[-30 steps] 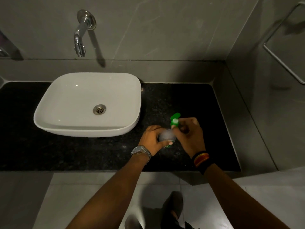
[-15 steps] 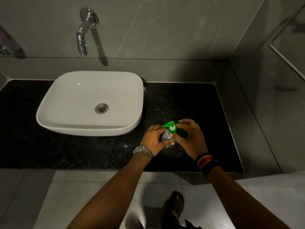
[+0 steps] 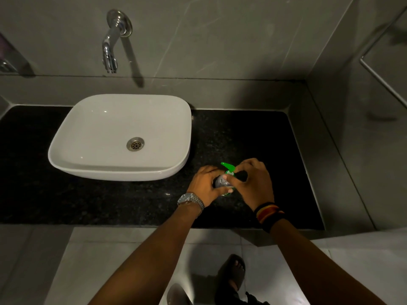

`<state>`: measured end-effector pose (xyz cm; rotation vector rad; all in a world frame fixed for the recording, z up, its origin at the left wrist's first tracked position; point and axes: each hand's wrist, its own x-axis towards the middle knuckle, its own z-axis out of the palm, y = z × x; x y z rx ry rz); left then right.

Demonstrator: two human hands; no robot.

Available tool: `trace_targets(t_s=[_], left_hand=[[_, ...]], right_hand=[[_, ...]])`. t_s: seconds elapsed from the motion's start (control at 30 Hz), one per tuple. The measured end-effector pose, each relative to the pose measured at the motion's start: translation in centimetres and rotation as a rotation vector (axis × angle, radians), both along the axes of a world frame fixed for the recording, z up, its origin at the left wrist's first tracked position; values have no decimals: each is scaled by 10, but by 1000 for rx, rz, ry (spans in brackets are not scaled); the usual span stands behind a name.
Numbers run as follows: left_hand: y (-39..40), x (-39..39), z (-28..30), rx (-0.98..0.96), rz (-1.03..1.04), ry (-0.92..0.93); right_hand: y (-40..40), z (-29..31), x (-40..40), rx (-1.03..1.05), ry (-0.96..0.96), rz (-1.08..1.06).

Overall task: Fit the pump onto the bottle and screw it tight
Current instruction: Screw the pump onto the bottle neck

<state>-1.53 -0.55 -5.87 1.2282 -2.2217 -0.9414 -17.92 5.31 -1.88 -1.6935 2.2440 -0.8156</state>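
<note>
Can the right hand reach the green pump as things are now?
Probably yes: the right hand already has its fingers at the green pump atop the bottle, which the left hand holds. Nothing blocks it.

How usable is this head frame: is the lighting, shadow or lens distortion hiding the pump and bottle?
Head view: dim and uneven; the black countertop swallows detail, and the tap casts a hard shadow on the wall. Wide-angle bending curves the counter edges. The green pump reads clearly, but the bottle is mostly covered by the left hand and right hand.

left wrist: silver metal watch [image 3: 190, 199] | right wrist: black-red-yellow striped bands [image 3: 269, 213] | foot: dark sandal [image 3: 234, 274]
</note>
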Motion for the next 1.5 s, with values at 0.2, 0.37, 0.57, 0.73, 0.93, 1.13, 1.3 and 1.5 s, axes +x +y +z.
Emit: trace_targets(t_s=[0.2, 0.37, 0.57, 0.73, 0.93, 1.13, 1.3, 1.5], left_hand=[[0, 1, 1, -6, -7, 10], [1, 1, 1, -15, -3, 11], [1, 1, 1, -8, -6, 1], [1, 1, 1, -13, -1, 1], [1, 0, 2, -13, -10, 3], [1, 0, 3, -9, -12, 1], [2, 0, 3, -14, -13, 1], [1, 0, 2, -18, -12, 4]], right_hand=[[3, -6, 0, 2, -79, 88], [1, -1, 7, -17, -29, -9], [7, -2, 4, 9, -213, 64], [4, -5, 4, -4, -191, -11], [7, -4, 7, 44, -278, 64], [0, 2, 5, 97, -212, -34], [4, -4, 1, 47, -232, 117], [0, 4, 8, 82, -183, -3]])
